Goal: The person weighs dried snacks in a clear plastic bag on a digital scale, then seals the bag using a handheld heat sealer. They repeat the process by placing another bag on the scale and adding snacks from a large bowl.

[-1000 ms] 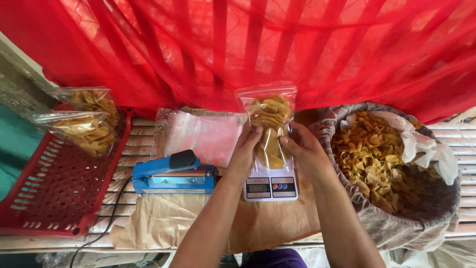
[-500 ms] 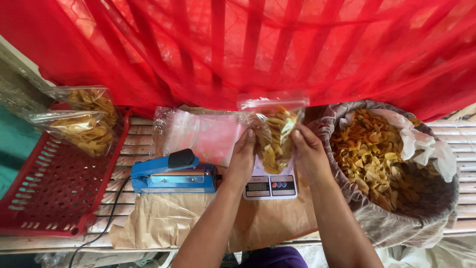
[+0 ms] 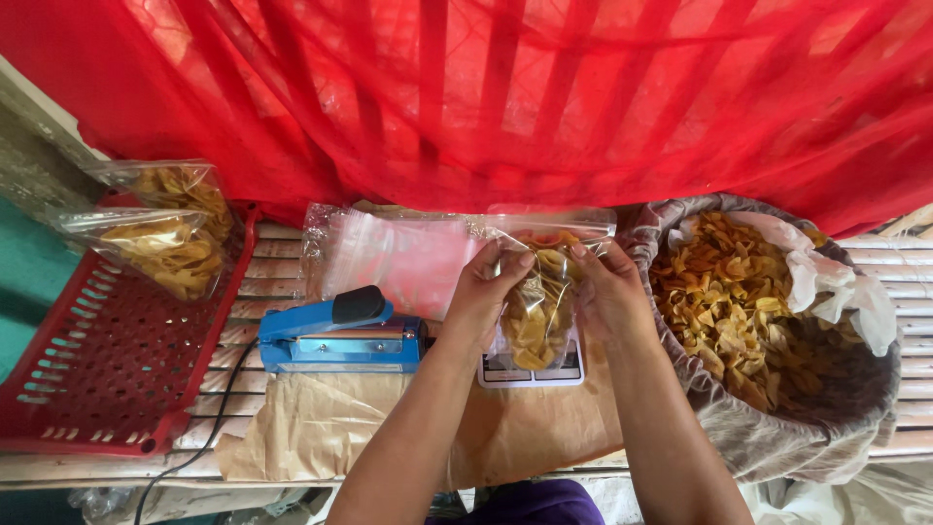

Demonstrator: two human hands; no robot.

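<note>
Both the left hand and right hand grip the upright chip bag, mouth up.

You have a clear plastic bag of golden-yellow chips between your hands. Behind it hangs a bright red net curtain, crossed by darker red stripes (the folds deepen to crimson). To your left sits a blue heat sealer with a black knob, on tan brown paper. The perforated basket is red, dotted with small holes, and holds clear bags of yellow chips. The scale is white. The grey sack holds yellow-orange chips, some browner.
</note>
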